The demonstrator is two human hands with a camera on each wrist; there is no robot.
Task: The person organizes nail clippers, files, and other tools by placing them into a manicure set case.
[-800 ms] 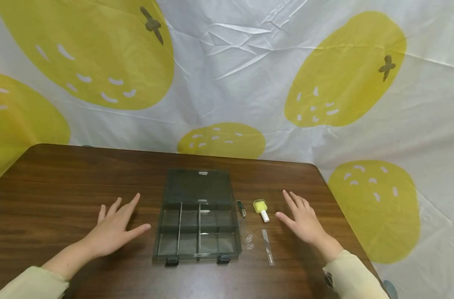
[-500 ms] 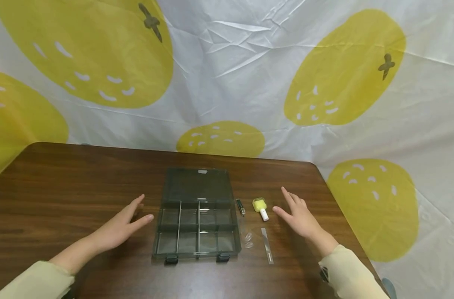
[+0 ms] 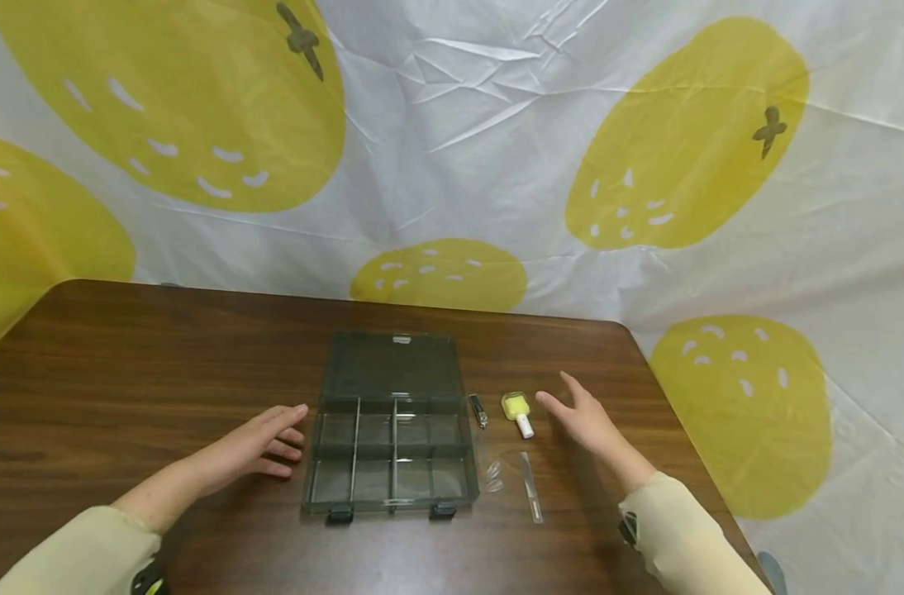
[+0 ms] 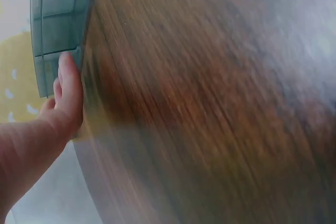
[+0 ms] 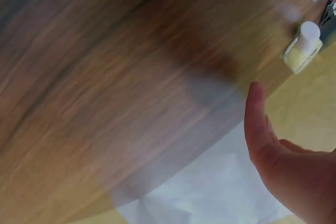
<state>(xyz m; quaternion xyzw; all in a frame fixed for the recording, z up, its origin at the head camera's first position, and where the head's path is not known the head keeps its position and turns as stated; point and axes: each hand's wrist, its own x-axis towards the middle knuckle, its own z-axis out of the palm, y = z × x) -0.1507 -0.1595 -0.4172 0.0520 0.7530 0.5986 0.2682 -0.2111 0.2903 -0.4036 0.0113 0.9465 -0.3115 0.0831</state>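
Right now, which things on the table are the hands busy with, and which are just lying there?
In hand:
- left hand, resting beside the open compartment box
- right hand, reaching toward the yellow bottle

Lying about:
- nail clipper
- clear strip
- small clear pieces

Your count, taken from the organizer box (image 3: 391, 430) on the tabletop (image 3: 125, 364):
- 1 organizer box, lid open, six compartments.
- To its right: 1 nail clipper (image 3: 478, 410), 1 yellow polish bottle (image 3: 518, 411), 1 nail file (image 3: 530, 487), 2 clear nail tips (image 3: 493, 475).
- 2 hands: left hand (image 3: 262, 441), right hand (image 3: 584, 420).
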